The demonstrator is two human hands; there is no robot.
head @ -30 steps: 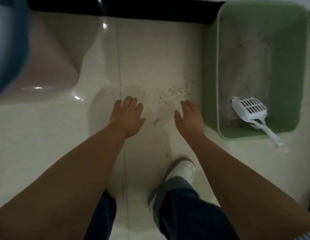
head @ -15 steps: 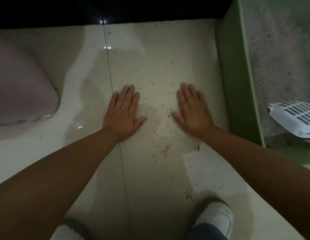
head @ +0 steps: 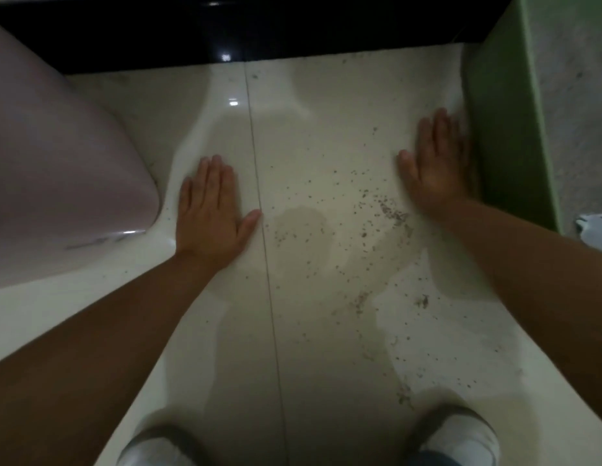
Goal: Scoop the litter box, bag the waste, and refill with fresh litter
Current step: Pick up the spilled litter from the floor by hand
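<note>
Head view, looking down at the floor (head: pixel 309 364).

Person crouched or bent low, both arms stretched forward. Left hand (head: pixel 210 210) lies flat on the tile, fingers straight and together, thumb out toward the tile joint; grip released, holding nothing. Right hand (head: pixel 435 163) also flat and spread, palm down, its outer edge just beside the near wall of the litter box (head: pixel 504 136), possibly touching it; blur makes that hard to settle. Grip released here too.

Litter box: green, at the right edge, only partly in frame. Grey litter (head: pixel 575 95) shows inside. A sliver of the white scoop (head: pixel 593 225) is at the far right edge, apparently in the box; too little of it shows to say how it lies.

Scattered grains (head: pixel 387 210) speckle the floor between the hands and down toward the right shoe (head: pixel 460 438). Left shoe (head: pixel 158 449) at the bottom edge. A pinkish rounded tub (head: pixel 57 169) sits at the left, near the left hand but apart from it.

Progress, as a judgement: early. Scoop not in hand, no bag in sight, no fresh litter container visible. Scooping, bagging and refilling all appear left to do. The flat hands suggest either bracing or gathering spilled grains.
</note>
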